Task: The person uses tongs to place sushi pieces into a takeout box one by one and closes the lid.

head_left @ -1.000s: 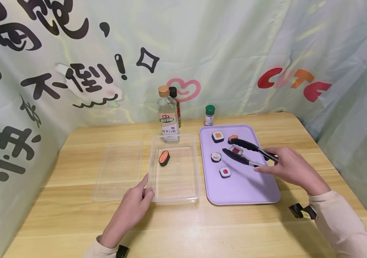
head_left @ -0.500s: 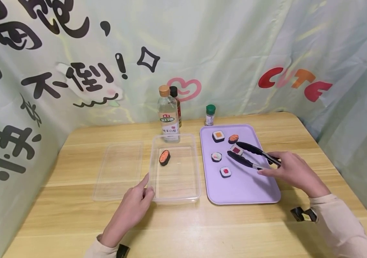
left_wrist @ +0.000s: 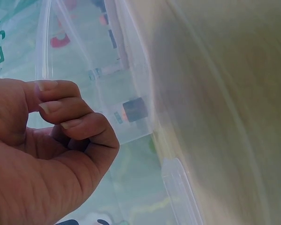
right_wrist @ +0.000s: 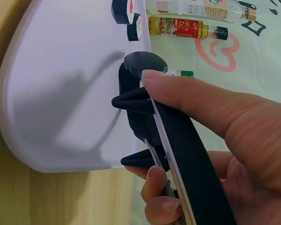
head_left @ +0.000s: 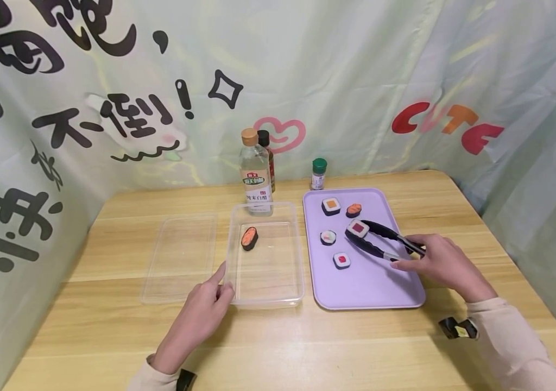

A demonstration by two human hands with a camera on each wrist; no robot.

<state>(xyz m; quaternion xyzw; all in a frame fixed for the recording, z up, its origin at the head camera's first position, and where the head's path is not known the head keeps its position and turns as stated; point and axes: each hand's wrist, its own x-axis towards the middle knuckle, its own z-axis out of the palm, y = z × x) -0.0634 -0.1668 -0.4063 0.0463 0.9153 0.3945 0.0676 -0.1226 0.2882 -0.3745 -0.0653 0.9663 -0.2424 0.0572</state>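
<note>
My right hand [head_left: 446, 266] grips black-tipped tongs [head_left: 380, 248], thumb on one arm and fingers on the other. Their tips sit on both sides of a sushi roll with a dark red centre [head_left: 358, 228], over the lilac tray [head_left: 366, 290]. Whether it is lifted cannot be told. Also on the tray are an orange-topped sushi piece [head_left: 353, 210] and several rolls. My left hand [head_left: 204, 304] holds the near left side of a clear plastic container [head_left: 302, 271]; its curled fingers [left_wrist: 103, 131] show in the left wrist view. One orange-topped sushi piece [head_left: 249, 238] lies inside.
A clear lid [head_left: 180, 260] lies left of the container. Behind the container stand a vinegar bottle [head_left: 256, 179] and a dark-capped bottle [head_left: 270, 163]. A green-capped jar [head_left: 318, 175] stands behind the tray, near the printed curtain [head_left: 346, 70].
The tongs have moved down and slightly right, away from the orange-topped piece. Their tips have closed in around the dark-red-centred roll. My left hand has stayed in place.
</note>
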